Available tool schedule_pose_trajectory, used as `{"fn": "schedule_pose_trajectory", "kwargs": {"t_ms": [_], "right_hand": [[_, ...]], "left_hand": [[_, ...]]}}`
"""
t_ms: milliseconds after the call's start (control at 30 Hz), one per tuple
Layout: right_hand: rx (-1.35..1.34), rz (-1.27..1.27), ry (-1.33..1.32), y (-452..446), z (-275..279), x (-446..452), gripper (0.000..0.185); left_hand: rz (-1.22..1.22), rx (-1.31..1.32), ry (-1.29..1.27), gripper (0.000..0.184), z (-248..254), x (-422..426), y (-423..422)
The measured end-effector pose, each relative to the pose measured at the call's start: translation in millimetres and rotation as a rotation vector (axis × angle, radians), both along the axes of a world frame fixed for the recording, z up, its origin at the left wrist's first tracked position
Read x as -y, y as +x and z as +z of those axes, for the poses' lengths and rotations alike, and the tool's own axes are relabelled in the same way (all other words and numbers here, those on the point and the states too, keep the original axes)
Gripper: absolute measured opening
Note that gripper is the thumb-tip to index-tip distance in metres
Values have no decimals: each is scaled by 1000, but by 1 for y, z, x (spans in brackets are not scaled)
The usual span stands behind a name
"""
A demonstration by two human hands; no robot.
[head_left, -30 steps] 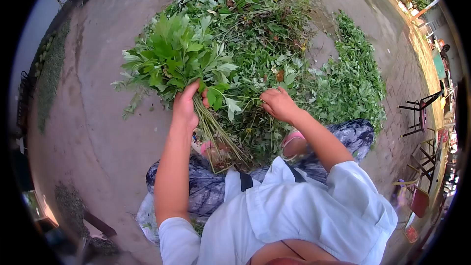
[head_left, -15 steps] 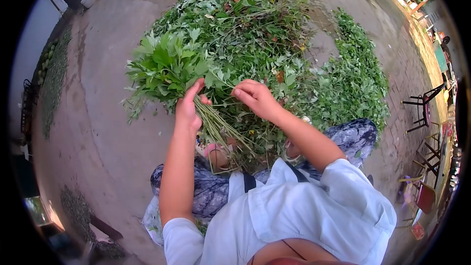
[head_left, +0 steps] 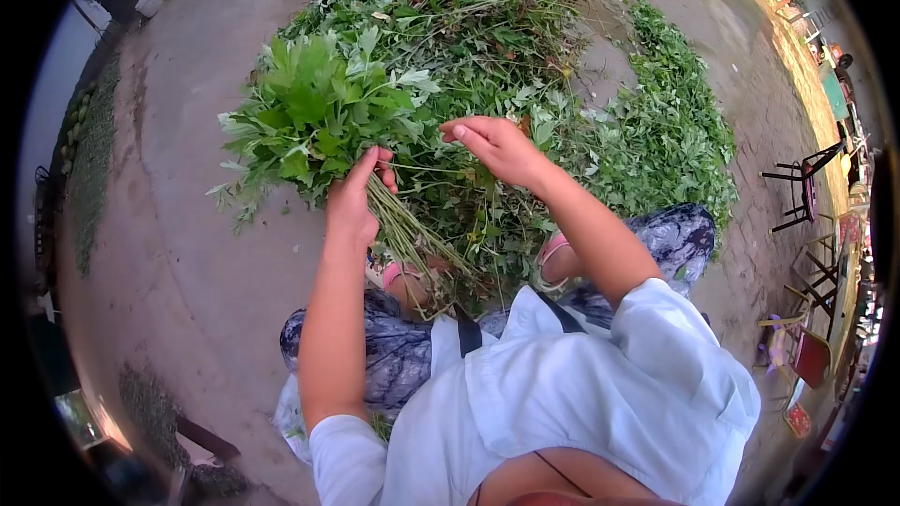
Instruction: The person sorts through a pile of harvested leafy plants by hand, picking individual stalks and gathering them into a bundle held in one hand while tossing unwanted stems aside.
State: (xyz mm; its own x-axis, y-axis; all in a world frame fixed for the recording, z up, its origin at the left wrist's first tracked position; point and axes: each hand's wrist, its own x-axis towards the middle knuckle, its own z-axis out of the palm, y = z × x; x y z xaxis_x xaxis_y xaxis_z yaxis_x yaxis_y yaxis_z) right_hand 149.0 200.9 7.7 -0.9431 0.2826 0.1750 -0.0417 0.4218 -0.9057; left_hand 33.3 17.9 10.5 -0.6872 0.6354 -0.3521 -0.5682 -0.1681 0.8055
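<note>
My left hand (head_left: 356, 195) is wrapped round the stems of a leafy bunch (head_left: 319, 112), whose green leaves fan out above the fist while the long bare stems slant down to the right. Just right of the bunch, my right hand (head_left: 499, 146) is above the cut greenery, with thumb and fingers apart and nothing visible between them. One thin stem sticks out sideways from the bunch beneath it. A big heap of leafy stalks (head_left: 469, 28) lies in front of me.
A second strip of green leaves (head_left: 675, 122) lies to the right of the heap. Chairs (head_left: 802, 187) stand at the far right. A white bucket (head_left: 149, 2) is at the upper left. My knees and pink shoes border the heap's near side.
My right hand first came left to the bunch with a leafy sprig, and has since let go and opened slightly farther right. The bunch stays in my left hand.
</note>
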Motion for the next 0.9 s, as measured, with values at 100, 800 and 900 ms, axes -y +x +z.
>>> {"fn": "schedule_pose_trajectory", "kwargs": {"t_ms": [100,800,900], "right_hand": [[81,-202,-400,23,6,-41,38],[-45,-285,-1056,33,-11,-64,19],[-133,-180,-1173,36,2,-62,25]], "left_hand": [[-5,41,7,19,-4,7,-10],[184,97,-38,25,-13,14,-19],[213,62,-109,23,-15,18,-21]]}}
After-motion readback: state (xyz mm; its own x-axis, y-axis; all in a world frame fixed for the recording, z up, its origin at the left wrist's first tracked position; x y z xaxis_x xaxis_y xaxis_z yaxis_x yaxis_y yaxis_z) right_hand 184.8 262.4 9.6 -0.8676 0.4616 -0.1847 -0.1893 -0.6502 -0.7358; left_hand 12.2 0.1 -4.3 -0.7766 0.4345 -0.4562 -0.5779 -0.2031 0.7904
